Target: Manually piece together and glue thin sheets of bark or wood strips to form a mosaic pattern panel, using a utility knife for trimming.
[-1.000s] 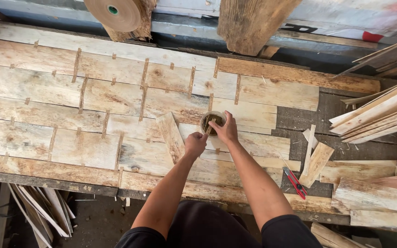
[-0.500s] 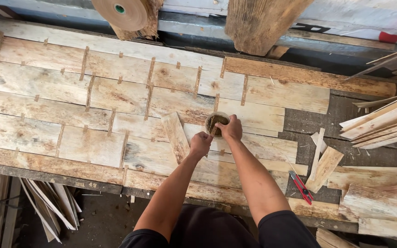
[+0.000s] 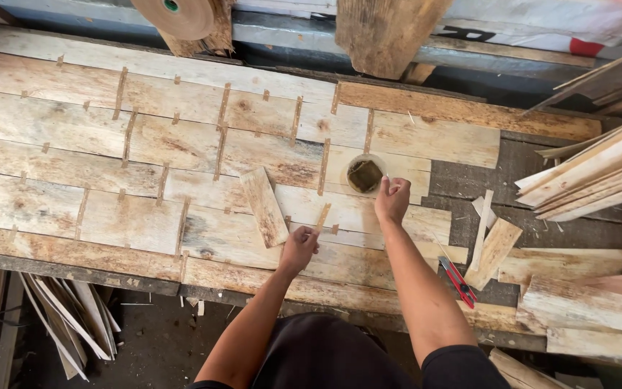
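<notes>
My left hand (image 3: 299, 248) pinches a short strip of brown paper tape (image 3: 322, 215), which slants up over a seam between pale veneer pieces. My right hand (image 3: 391, 198) rests just below and to the right of a small round cup (image 3: 365, 175) with a dark wet pad inside. Its fingers are curled together and I see nothing in them. Both hands lie over a large sheet of veneer pieces (image 3: 109, 137) joined by many brown tape strips. A loose veneer piece (image 3: 264, 206) lies slanted on the sheet, left of my left hand.
A red-handled cutter (image 3: 458, 282) lies right of my right forearm. Loose veneer offcuts (image 3: 494, 248) and a stack of long strips (image 3: 599, 169) fill the right side. A brown tape roll (image 3: 174, 14) and a thick wood block (image 3: 386, 32) stand at the far edge.
Both hands were together at the cup. My left hand has since drawn back down and left with a tape strip, while my right hand stays beside the cup.
</notes>
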